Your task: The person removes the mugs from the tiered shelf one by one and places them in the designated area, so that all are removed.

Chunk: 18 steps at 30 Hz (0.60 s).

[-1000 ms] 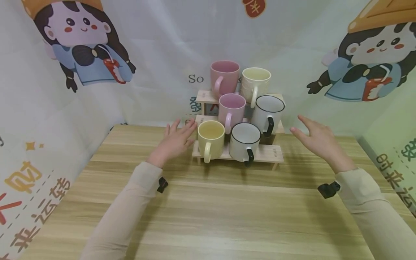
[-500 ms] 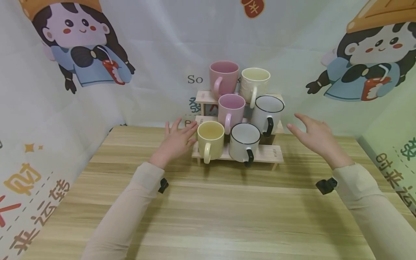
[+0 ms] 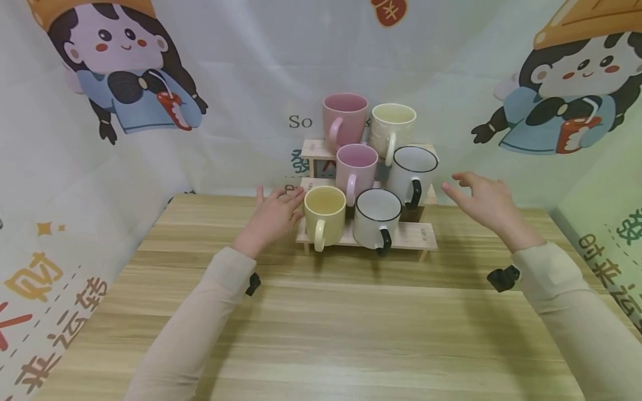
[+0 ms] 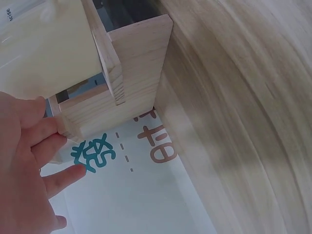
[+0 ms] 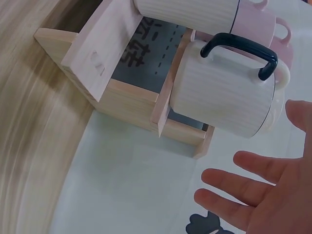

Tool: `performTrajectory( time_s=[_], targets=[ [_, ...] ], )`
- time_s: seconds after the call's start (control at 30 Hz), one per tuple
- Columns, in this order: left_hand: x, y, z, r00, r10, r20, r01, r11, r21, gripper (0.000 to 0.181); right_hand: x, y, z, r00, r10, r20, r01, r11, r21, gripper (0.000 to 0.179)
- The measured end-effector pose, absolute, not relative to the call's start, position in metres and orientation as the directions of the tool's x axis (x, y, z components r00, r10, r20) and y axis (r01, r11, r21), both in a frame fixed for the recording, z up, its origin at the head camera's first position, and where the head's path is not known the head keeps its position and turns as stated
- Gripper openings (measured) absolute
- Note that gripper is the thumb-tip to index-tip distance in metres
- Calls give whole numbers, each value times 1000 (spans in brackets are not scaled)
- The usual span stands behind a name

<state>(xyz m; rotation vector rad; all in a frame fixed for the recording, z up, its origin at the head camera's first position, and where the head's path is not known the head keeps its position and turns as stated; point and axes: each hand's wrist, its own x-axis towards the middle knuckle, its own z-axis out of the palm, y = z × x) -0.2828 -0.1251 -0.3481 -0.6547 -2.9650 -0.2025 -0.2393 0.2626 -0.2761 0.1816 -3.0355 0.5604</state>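
Observation:
A three-step wooden stand [image 3: 423, 236] holds several mugs. The bottom step has a yellow mug [image 3: 325, 220] and a short white mug [image 3: 377, 223] with black rim and handle. A lilac mug [image 3: 356, 172] and a taller white mug [image 3: 408, 175] with black rim share the middle step. On top are a dark pink mug [image 3: 345, 120] and a cream mug [image 3: 392, 125]. My left hand [image 3: 273, 220] lies beside the yellow mug and the stand's left end; contact is unclear. To the right of the taller white mug, my right hand [image 3: 486, 206] hovers apart, fingers extended, holding nothing.
The stand rests near the back of a wood-grain table [image 3: 341, 334]. Behind it hangs a printed white cloth [image 3: 251, 100], which also covers both sides. Black wrist cameras are strapped under both sleeves.
My right hand has shifted slightly left, closer to the stand. The left hand's fingers have drawn a little closer together. The mugs stay in place on the stand.

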Motion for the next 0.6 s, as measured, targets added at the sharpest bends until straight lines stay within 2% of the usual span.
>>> performTrajectory(
  time_s=[0.17,0.47,0.6],
  targets=[
    [-283,-125,-348,-906,404,125,417,903,103,53,-241,263,-271,-991,-120,57,-132,935,-330,74],
    [-284,-124,-348,-914,389,116,402,909,112,53,-244,258,-261,-983,-156,101,-180,934,-309,62],
    [-283,-122,-347,-915,388,108,399,910,115,53,-246,257,-259,-986,-148,73,-164,933,-321,64]
  ],
)
